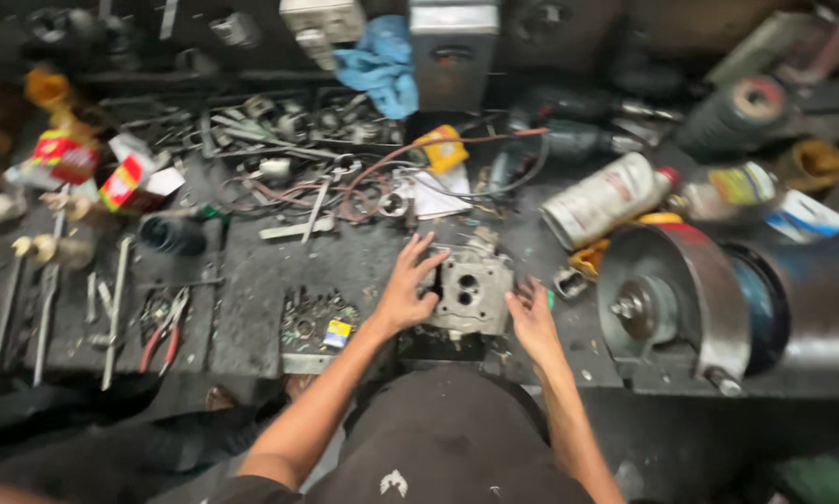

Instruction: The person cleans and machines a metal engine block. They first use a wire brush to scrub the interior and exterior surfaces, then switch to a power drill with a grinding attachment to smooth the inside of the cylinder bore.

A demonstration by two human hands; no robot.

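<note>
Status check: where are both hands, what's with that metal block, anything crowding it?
Left hand and right hand flat against grey square metal engine block. Block flat on bench. Small metal fitting close right; bench grinder beyond.

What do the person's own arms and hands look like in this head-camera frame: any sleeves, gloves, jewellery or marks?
Both arms are bare from elbow to fingertips, with no sleeves showing. The left hand and right hand wear no gloves; no watch, ring or band can be made out, though the frame is blurred. The fingers look grimy. Below the arms, the dark garment carries a small white bird-shaped emblem.
</note>
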